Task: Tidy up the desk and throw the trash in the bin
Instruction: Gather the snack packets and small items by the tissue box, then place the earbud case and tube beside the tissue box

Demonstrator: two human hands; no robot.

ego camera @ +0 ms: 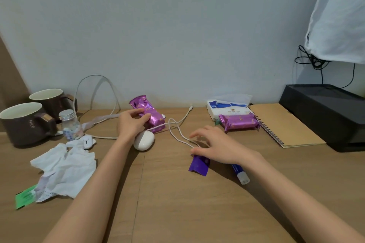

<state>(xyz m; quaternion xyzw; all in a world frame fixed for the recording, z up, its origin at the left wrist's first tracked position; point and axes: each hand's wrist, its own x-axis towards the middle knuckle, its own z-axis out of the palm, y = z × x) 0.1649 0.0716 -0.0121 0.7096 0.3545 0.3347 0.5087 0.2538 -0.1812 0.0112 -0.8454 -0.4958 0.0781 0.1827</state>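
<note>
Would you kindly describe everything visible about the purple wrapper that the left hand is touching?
The purple wrapper is shiny, crinkled foil with small gold print, its far end opened and standing up near the wall. It lies on the wooden desk, angled toward the right. The left hand grips its middle, and a white cable passes against its near end.

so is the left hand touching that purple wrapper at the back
Touching. The head view shows the left hand with its fingers and thumb closed on the crumpled purple wrapper, no gap visible.
</note>
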